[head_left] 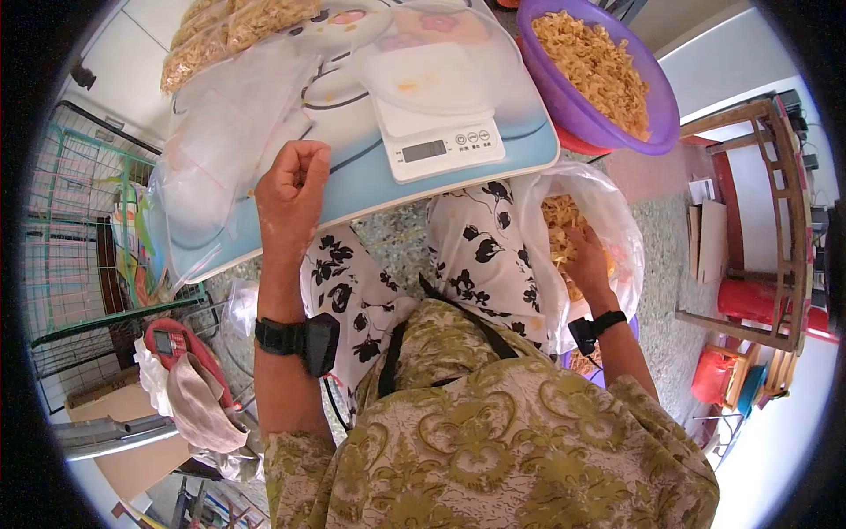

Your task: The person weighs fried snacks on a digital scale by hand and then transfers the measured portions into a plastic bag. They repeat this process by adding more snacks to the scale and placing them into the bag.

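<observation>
My left hand is closed in a fist over the near edge of the blue-and-white table, and nothing shows sticking out of it. Beside it lie clear plastic bags. My right hand reaches into a large clear plastic bag by my right thigh. Its fingers touch the golden, crinkled dried snack pieces inside, and the fingertips are partly hidden among them. A white digital kitchen scale stands on the table between the hands, with a translucent round tray on top holding small crumbs.
Filled bags of snack pieces lie at the table's far left. A purple basin heaped with the same pieces stands at the far right. A wire rack is on the left. A wooden frame and red stool are on the right.
</observation>
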{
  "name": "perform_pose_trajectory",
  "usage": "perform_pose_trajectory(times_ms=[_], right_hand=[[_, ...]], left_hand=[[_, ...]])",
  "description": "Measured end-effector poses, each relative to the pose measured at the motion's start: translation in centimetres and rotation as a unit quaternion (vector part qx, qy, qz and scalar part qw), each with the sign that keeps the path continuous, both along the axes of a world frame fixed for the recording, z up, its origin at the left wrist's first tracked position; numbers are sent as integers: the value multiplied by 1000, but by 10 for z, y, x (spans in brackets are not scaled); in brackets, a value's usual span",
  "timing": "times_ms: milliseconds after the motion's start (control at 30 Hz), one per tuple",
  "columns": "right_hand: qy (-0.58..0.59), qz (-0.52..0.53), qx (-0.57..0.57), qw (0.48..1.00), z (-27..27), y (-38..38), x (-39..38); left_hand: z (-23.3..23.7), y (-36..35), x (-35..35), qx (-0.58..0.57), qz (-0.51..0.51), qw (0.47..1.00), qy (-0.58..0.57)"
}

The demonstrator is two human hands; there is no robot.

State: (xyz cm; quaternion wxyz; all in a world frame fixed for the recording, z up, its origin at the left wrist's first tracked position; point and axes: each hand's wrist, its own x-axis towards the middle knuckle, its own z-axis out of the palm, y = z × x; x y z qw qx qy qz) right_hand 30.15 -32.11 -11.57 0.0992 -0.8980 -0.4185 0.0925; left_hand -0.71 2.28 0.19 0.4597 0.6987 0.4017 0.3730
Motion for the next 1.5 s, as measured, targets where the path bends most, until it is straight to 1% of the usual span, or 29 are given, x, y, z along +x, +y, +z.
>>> perform_pose_trajectory(times_ms=[67,133,167,233,267,333,367,433,467,533,567,633,733,800,867,933,1000,1033,1067,1133,1167,1200,1233,1267,1333,1367,1433,1500], right_hand=[[-6,5,5,1000,14,0,-3],[29,-26,49,998,21,-2,-6],[30,-28,48,998,22,-3,-4],[74,-8,74,995,25,-6,2],[74,-9,74,994,26,-7,3],[131,14,86,988,32,-9,4],[131,13,85,988,32,-11,4],[179,13,18,984,32,-19,6],[179,12,17,984,33,-21,7],[121,55,-11,991,34,-23,9],[125,52,-12,991,31,-28,10],[179,23,51,982,32,-33,17],[150,24,22,988,41,-32,20],[143,2,-1,990,44,-33,25],[220,-8,41,975,52,-32,27],[215,-15,57,975,55,-35,27],[285,-26,66,956,66,-29,26],[350,-58,91,930,75,-26,20],[351,-59,91,930,78,-25,19],[414,-110,126,895,82,-25,17],[415,-109,125,894,83,-26,18],[436,-100,140,883,84,-27,19],[457,-91,155,871,86,-27,19],[458,-91,155,871,88,-27,18],[514,-133,206,822,94,-26,14],[514,-133,206,822,95,-26,15],[538,-125,262,791,96,-26,14],[534,-126,264,793,106,-22,11]], left_hand=[[1,-1,0,5,1,1000,9],[0,0,0,6,0,1000,11],[0,0,-1,6,-1,1000,11],[1,0,-1,6,5,1000,25],[2,-1,-1,5,4,1000,26],[3,-2,-1,6,9,999,34],[2,-2,-2,6,8,999,34],[-1,0,-1,4,11,1000,24],[-2,1,-1,3,10,1000,24],[-2,2,-2,0,3,1000,20],[-1,1,-3,-1,1,1000,24],[3,-1,0,18,8,998,55],[-2,3,-2,12,5,999,35],[-6,6,-2,5,-14,999,34],[-3,5,-3,13,0,999,41],[-5,7,-3,13,-8,998,56],[-9,8,-4,10,-2,999,35],[-9,8,-4,9,-3,999,36],[-10,9,-4,12,-5,999,30],[-8,8,-5,15,-7,1000,25],[-6,7,-5,13,-2,999,39],[-5,7,-5,12,3,998,54],[-5,7,-5,12,4,998,55],[-6,7,-5,10,2,999,42],[-8,8,-4,8,0,1000,28],[-9,9,-5,8,-4,1000,26],[-7,8,-5,8,-8,1000,23],[-4,7,-5,-11,-6,999,33]])
